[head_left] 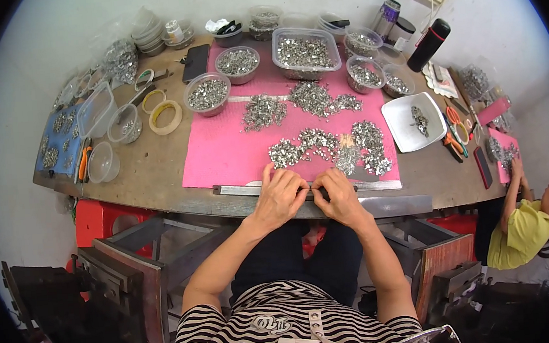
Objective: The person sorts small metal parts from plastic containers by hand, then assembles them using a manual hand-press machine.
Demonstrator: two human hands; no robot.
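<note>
My left hand (281, 193) and my right hand (338, 195) meet at the table's front edge, thumbs and fingertips pinched close together. Whatever lies between the fingertips is too small to make out. Just beyond them, several heaps of small shiny metal pieces (318, 142) lie on a pink sheet (221, 151). One heap of thin, paler silvery pieces (347, 159) sits right past my right hand. Below the hands, a metal strip (237, 190) runs along the edge of the sheet, partly covered by them.
Clear tubs of metal pieces (304, 53) line the back. At right stand a white tray (406, 119), pliers (453, 146) and a black bottle (429, 44). Tape rolls (166, 117) and a blue sheet (59, 133) lie left. A co-worker in yellow (521, 232) works at far right.
</note>
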